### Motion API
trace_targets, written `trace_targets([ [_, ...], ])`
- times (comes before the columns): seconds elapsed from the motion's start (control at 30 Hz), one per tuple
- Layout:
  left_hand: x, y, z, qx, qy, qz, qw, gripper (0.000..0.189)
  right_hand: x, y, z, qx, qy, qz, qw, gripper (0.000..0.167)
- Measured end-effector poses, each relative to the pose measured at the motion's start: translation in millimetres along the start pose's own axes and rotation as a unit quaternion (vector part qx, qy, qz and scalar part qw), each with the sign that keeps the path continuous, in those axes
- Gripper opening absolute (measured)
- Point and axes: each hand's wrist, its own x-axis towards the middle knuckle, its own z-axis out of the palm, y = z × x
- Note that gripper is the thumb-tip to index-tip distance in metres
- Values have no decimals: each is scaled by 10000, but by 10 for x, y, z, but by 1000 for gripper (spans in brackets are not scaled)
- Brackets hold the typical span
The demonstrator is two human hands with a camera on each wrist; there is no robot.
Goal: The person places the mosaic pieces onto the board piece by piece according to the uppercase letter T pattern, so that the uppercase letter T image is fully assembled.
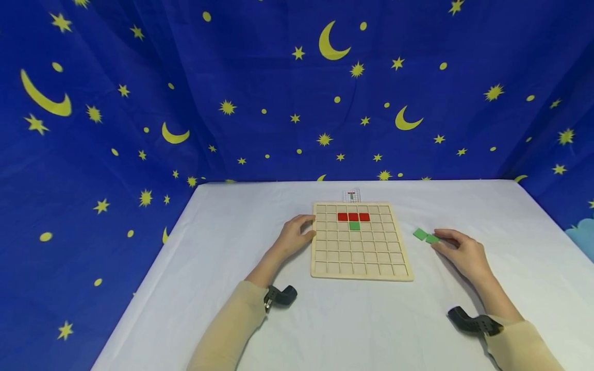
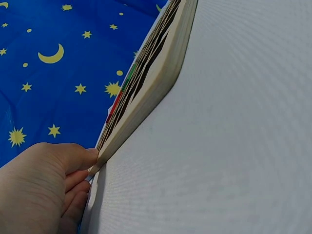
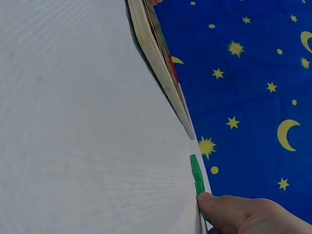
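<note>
While the left hand (image 1: 291, 239), thumb and fingers apart, rests against the left edge of the board (image 1: 362, 277), the right hand (image 1: 465, 256) pinches a green tile (image 1: 431, 239) on the counter (image 1: 362, 330), right of the board, a second tile (image 1: 419, 234) just beside it. Looks light, stiff, probably slippery; opposite edges seem the surest hold.

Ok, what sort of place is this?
Probably a staged tabletop recording setup: blue star-patterned curtain behind a white-covered table, a wooden grid board on it, and black devices on both wrists.
</note>
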Motion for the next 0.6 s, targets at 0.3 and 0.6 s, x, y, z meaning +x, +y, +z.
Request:
trace_targets([
  [0.3,1,30,14,25,-14,5,10000,44,-27,39,-6,-58,151,-2,9999,36],
  [0.6,4,9,19,83,104,113,9998,44,23,-16,-49,269,269,95,9992,40],
])
